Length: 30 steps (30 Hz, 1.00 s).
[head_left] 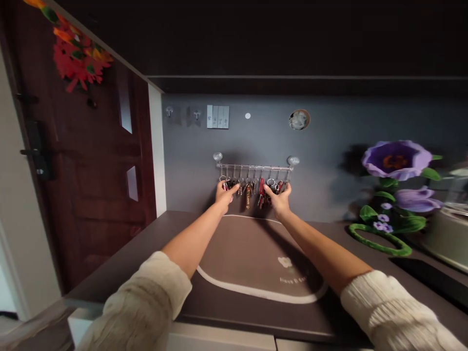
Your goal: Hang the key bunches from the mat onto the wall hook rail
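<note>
A metal key rack (255, 167) with several hooks is fixed to the grey wall by two suction cups. Several key bunches (249, 190) hang from it, one with a red tag (261, 186). Both my arms reach over the counter to the rack. My left hand (224, 193) is closed around the keys at the rack's left end. My right hand (278, 198) has its fingers curled on the keys near the right end.
An oval brown mat (256, 258) lies on the dark counter (146, 253). A purple flower ornament (397, 195) and a pot (449, 234) stand at the right. A brown door (91, 170) with a red decoration is at the left. Light switches (218, 117) sit above the rack.
</note>
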Each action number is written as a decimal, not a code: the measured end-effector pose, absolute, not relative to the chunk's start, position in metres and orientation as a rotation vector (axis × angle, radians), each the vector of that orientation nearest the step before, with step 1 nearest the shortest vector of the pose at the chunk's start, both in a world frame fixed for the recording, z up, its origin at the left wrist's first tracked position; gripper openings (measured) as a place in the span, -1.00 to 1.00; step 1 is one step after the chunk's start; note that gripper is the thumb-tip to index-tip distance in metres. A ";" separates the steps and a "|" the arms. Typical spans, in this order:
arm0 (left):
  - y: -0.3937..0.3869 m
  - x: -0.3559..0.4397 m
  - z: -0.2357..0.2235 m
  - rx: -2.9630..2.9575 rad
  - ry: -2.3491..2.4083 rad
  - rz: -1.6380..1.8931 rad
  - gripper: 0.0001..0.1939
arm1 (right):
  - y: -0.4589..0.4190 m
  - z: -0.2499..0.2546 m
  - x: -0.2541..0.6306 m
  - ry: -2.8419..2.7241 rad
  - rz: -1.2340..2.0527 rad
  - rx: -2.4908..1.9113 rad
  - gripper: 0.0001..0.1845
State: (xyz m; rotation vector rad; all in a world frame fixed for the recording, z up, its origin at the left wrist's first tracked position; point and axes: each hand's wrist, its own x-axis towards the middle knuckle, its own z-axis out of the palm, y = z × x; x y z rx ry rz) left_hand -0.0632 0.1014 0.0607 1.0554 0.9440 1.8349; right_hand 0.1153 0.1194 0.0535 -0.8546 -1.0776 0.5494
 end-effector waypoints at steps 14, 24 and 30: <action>0.095 -0.046 0.080 0.650 0.543 1.814 -0.64 | 0.113 0.067 0.110 -1.020 0.670 -0.830 -0.17; 0.082 -0.036 0.118 0.552 0.699 1.960 -0.59 | 0.119 0.105 0.115 -1.027 0.309 -0.832 -0.28; 0.083 -0.033 0.147 0.669 0.735 1.972 -0.64 | 0.101 0.130 0.114 -1.061 0.436 -0.827 -0.30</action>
